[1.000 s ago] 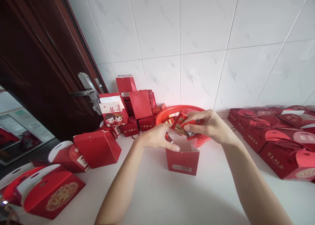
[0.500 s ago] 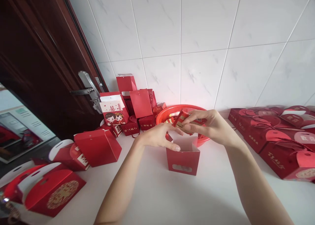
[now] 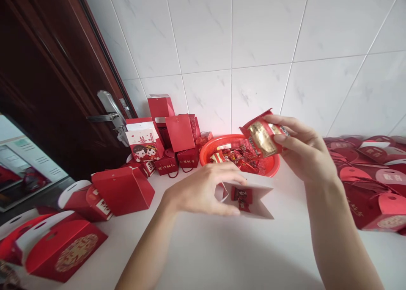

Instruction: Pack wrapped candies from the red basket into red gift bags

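Observation:
My left hand (image 3: 203, 190) is wrapped around the left side of a small red gift box (image 3: 261, 201), thumb on the near side and fingers on the far side. The box is tipped so its white inside faces me, and some red wrapped candies (image 3: 242, 197) lie within. Raised to the right, my right hand (image 3: 301, 146) pinches a red and gold wrapped snack packet (image 3: 261, 135) between thumb and fingers. Behind the box stands a red plastic basket (image 3: 206, 148) holding many small wrapped candies (image 3: 234, 156), partly hidden by the packet and my left hand.
On the left of the white table (image 3: 196, 256) are several red gift boxes (image 3: 79, 247), with more stacked by the tiled wall (image 3: 263, 27). Rows of closed red boxes (image 3: 374, 201) fill the right. A dark door (image 3: 57, 57) with a metal handle (image 3: 109, 112) borders the left.
My right hand has lifted the packet up and right, away from the box. The box, upright before, is now tilted with its opening toward me in my left hand.

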Tool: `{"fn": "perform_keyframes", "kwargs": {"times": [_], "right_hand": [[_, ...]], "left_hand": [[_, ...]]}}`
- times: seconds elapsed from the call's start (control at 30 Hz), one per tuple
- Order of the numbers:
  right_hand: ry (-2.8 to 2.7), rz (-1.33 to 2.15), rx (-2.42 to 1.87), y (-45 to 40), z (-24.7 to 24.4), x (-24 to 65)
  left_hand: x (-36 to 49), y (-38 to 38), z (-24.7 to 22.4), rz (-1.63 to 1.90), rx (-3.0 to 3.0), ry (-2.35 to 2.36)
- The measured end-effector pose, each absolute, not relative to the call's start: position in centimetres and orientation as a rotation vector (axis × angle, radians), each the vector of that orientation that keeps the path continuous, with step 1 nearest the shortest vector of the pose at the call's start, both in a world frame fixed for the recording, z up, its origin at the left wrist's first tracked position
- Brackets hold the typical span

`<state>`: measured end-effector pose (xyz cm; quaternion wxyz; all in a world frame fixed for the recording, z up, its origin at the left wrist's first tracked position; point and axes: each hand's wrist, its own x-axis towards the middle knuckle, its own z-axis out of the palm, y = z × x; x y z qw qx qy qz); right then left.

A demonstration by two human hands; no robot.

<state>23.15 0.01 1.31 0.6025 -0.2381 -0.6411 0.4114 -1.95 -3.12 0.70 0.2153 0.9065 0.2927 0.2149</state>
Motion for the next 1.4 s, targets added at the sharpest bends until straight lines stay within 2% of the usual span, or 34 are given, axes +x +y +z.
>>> {"fn": "perform_keyframes", "kwargs": {"times": [0.27,0.43,0.8,1.17,1.4], "right_hand": [[-1.425,0.782,-0.568,-0.6,1.9,24.5],[-1.444,0.749,-0.511,-0.3,1.8,24.7],[-1.414,0.799,-0.503,-0.3,1.8,24.4],[-1.449,0.801,-0.537,-0.2,1.7,23.8],[-1.518,0.78,-0.548,-0.1,1.6,24.3]], "left_hand": [[-1.3,-8.4,1.6,0.742,2.738,0.821],[-1.8,-8.9,2.2,0.999,2.833,0.884],[-1.6,-9.9,2.1,1.171,2.957,0.892],[-0.7,-7.3,1.7,1.031,2.907,0.793],[0.4,-3.7,-0.2,0.905,2.752,0.77]]}}
